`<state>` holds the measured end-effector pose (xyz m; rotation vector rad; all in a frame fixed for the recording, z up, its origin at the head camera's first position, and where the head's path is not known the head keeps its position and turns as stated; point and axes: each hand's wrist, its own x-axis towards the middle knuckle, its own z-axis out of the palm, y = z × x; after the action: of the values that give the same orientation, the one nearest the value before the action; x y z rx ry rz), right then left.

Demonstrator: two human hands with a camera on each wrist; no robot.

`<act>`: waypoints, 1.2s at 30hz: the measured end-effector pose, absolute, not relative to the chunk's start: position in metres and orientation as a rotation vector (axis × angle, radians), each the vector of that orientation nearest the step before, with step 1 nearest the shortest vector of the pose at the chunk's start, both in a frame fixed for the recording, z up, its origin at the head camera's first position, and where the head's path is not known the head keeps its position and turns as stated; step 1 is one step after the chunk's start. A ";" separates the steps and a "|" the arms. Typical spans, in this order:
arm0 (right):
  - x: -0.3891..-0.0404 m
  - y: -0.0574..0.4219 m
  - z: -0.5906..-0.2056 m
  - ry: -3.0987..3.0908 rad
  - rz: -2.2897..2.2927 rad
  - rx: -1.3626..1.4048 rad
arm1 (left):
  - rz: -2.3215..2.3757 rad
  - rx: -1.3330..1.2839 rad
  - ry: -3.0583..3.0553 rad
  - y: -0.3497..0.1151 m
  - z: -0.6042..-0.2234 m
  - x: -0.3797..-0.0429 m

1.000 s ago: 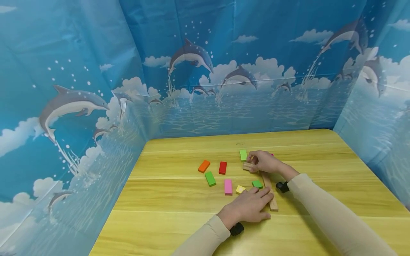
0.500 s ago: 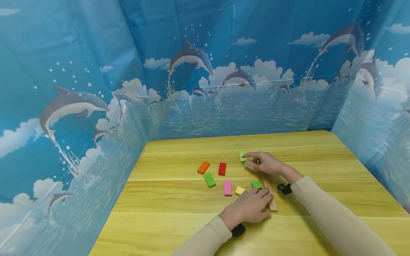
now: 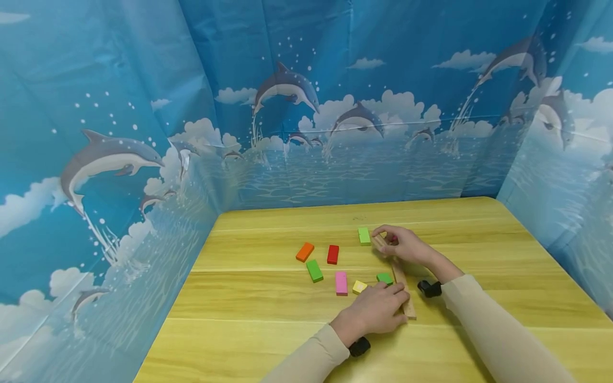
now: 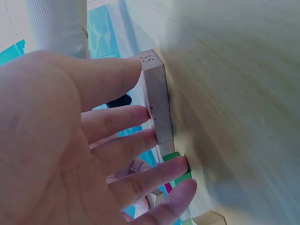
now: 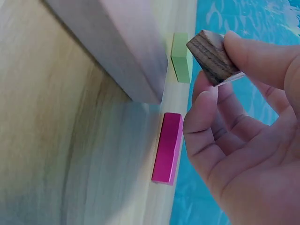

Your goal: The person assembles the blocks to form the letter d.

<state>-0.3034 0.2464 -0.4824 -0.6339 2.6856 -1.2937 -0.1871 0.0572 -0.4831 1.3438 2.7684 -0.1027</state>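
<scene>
Left hand (image 3: 375, 309): fingers extended, not wrapped, touching the side of the wooden strip (image 3: 399, 274); thumb at the near end, by a "35" mark in the left wrist view. Right hand (image 3: 409, 248): pinching a wooden block (image 5: 213, 57) between thumb and fingers, tilted, off the table (image 3: 258, 303), near the strip's far end. Magenta block (image 5: 167, 147) sits on the table by that end, mostly hidden by the right hand from the head. Light green block (image 3: 364, 236) just left of the held one. Small green block (image 3: 384, 278) beside the strip, yellow block (image 3: 359, 287) by the left hand. Further left: pink block (image 3: 341, 283), red block (image 3: 332, 255), green block (image 3: 314, 271), orange block (image 3: 305, 252). Dolphin-print backdrop (image 3: 297, 178) behind.
</scene>
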 end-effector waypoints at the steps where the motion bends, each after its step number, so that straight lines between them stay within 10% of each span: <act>1: -0.303 0.248 -0.483 2.690 -1.303 -0.618 | -0.099 1.341 2.772 0.058 -0.483 -0.187; 36: -0.300 0.270 -0.503 2.696 -1.342 -0.252 | -0.138 1.350 2.811 0.060 -0.486 -0.187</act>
<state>-0.2996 0.2698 -0.5033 -0.2517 2.6961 -1.3417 -0.1870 0.0600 -0.4864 1.3501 2.8108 -0.1384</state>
